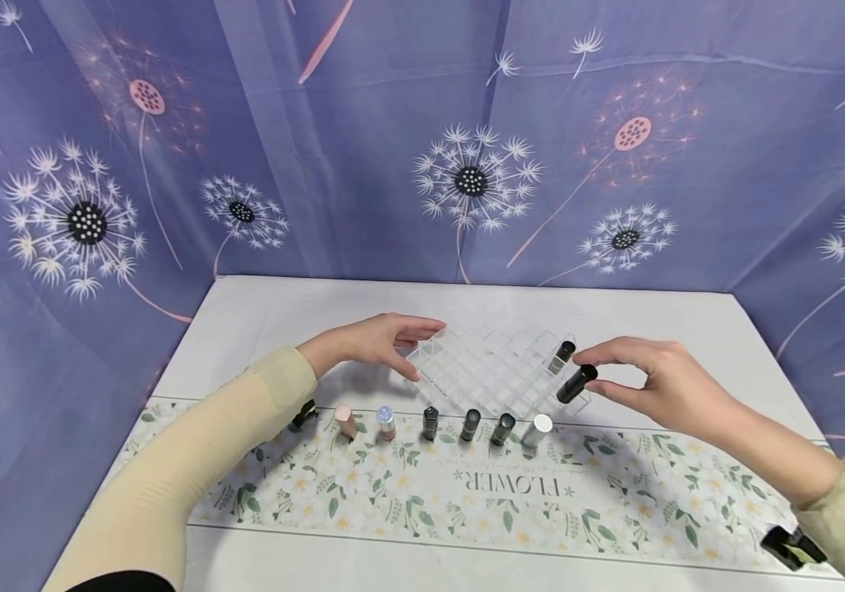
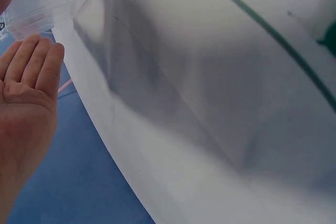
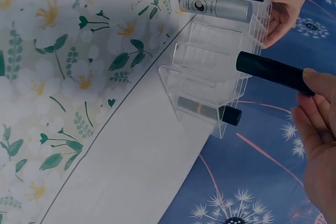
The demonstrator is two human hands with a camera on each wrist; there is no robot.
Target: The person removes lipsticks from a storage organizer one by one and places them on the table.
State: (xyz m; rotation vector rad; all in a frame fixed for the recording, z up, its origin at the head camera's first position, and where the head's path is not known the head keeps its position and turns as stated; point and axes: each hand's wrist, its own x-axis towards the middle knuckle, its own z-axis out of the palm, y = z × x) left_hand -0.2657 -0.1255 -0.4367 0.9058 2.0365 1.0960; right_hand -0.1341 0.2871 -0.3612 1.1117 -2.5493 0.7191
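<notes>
A clear plastic lipstick organizer [image 1: 482,370] with a grid of slots sits on the white table. My left hand [image 1: 378,341] reaches around its left end, fingers fairly straight along the back and thumb at the front. Between thumb and fingertips, my right hand [image 1: 662,382] pinches a black lipstick [image 1: 577,384]. That tube is tilted above the organizer's right end, apart from the slots in the right wrist view. Another black lipstick [image 3: 231,115] with a gold band stands in a corner slot there. Whether the left fingertips press on the plastic is hard to tell.
In front of the organizer stands a row of lipsticks: a pink one [image 1: 345,422], a bluish one [image 1: 385,423], several black ones [image 1: 470,424] and a silver one [image 1: 537,431]. A floral mat [image 1: 422,493] runs across the table. Purple dandelion cloth [image 1: 363,164] hangs behind.
</notes>
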